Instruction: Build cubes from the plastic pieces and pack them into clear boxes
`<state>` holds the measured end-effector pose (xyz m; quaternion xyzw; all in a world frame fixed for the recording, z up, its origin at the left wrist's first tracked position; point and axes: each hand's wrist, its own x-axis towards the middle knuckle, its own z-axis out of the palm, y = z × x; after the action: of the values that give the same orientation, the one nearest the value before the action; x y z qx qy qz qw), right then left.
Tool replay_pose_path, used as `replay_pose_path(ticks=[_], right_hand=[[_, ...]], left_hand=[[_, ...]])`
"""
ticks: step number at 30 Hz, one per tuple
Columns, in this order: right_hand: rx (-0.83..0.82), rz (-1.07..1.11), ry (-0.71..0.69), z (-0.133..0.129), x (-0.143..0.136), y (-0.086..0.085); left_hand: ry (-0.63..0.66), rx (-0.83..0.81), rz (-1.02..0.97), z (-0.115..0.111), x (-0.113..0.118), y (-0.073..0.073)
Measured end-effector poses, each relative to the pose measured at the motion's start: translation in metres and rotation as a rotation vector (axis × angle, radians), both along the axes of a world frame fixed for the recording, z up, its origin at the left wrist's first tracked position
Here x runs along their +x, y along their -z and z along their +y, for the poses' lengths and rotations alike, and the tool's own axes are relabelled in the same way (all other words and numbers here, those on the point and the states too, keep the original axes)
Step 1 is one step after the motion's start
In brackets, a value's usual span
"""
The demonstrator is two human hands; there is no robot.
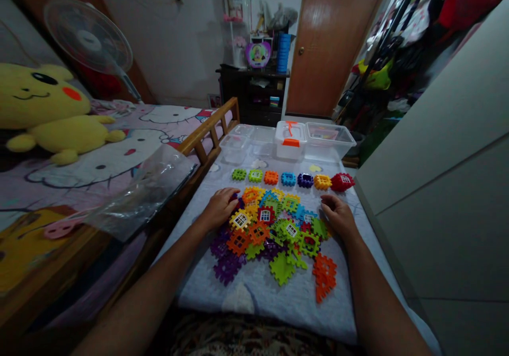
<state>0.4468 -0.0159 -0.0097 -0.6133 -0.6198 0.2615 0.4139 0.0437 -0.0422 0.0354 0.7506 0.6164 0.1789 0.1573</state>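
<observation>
A heap of colourful plastic interlocking building pieces (265,216), several with white window inserts, lies on the cloth-covered table. My left hand (220,207) rests at the heap's left edge, beside dark purple pieces, thumb and fingers apart. On the opposite side, my right hand (338,215) is loosely curled, with a gap between thumb and forefinger and nothing visible in it. Behind the heap runs a row of small assembled blocks: green, orange (271,177), blue (288,179), purple (305,180) and yellow (322,181). A larger red block (342,181) ends the row on the right.
Clear plastic boxes (330,140) line the table's far end, one with an orange-handled lid (290,133). A wooden bed rail (207,133) borders the left side, where a plastic bag (147,192) lies. A pale cabinet (445,149) stands close on the right.
</observation>
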Motion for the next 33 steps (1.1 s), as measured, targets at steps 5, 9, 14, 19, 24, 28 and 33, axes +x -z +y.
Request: replay_pose_path(ticks=[5,9,14,19,24,28,33], right_hand=[[-0.016,0.017,0.012,0.000,0.000,0.000],[-0.023,0.024,0.017,0.000,0.001,0.000],[-0.034,0.016,0.010,0.001,0.003,0.002],[-0.027,0.016,0.006,0.002,0.003,0.001],[-0.025,0.034,0.004,0.002,0.002,0.000],[-0.027,0.043,0.014,0.000,0.000,-0.002],[-0.021,0.025,0.009,0.000,-0.001,-0.003]], left_hand=[[0.037,0.010,0.038,0.011,0.008,-0.003],[0.046,-0.089,0.135,0.024,0.022,-0.012],[0.052,-0.131,0.169,0.030,0.033,-0.024],[0.098,0.046,0.110,0.025,0.042,-0.031],[0.213,0.054,0.075,0.019,0.054,-0.031],[0.265,0.071,0.012,0.005,0.053,-0.032],[0.353,0.059,0.030,-0.033,0.049,-0.040]])
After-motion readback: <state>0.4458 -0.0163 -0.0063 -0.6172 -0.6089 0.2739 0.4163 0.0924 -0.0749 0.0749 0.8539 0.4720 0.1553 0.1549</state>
